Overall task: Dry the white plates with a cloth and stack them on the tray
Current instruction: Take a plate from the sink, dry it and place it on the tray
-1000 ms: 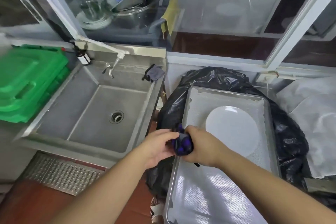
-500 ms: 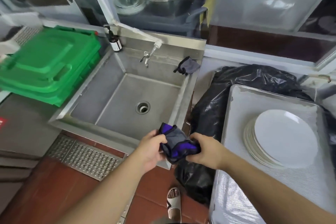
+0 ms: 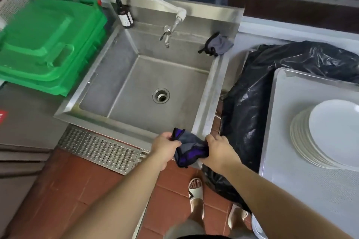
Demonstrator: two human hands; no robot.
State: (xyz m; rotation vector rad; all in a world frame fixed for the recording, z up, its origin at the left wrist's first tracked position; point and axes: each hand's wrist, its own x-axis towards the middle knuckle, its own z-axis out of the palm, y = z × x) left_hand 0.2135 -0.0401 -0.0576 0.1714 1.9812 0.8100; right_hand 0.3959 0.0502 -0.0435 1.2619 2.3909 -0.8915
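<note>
Both hands are gripping the grey-and-purple cloth (image 3: pixel 189 146) at lower centre: the left hand (image 3: pixel 165 146) is pinching one end, the right hand (image 3: pixel 218 149) the other, probably bunching it over the steel sink (image 3: pixel 207 103), whose basin is holding no dishes. The stack of white plates (image 3: pixel 328 134) is sitting on the tray (image 3: pixel 287 190) at right.
</note>
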